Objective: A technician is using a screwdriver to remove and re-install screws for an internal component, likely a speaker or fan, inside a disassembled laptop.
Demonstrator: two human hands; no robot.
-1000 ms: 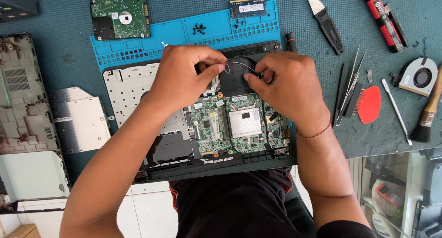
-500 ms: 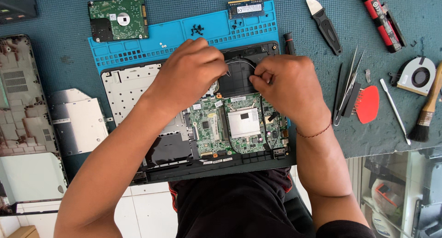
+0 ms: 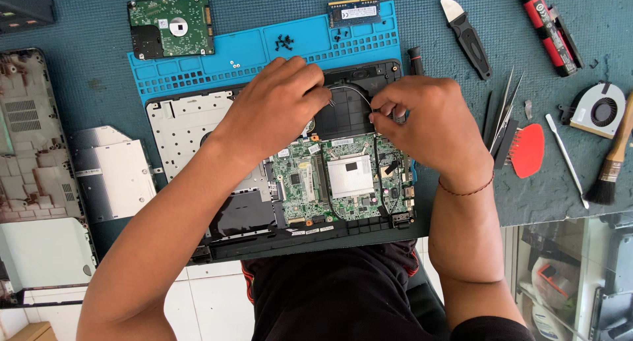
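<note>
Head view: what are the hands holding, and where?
Both hands, left hand and right hand, pinch one thin grey wire near its two ends, above the open laptop's green motherboard.

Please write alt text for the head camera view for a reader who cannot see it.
Seen from above, the left hand and right hand pinch a thin wire over an opened laptop with its green circuit board exposed. It lies on a blue mat, with a hard drive, tweezers, a fan and a brush around it.
</note>
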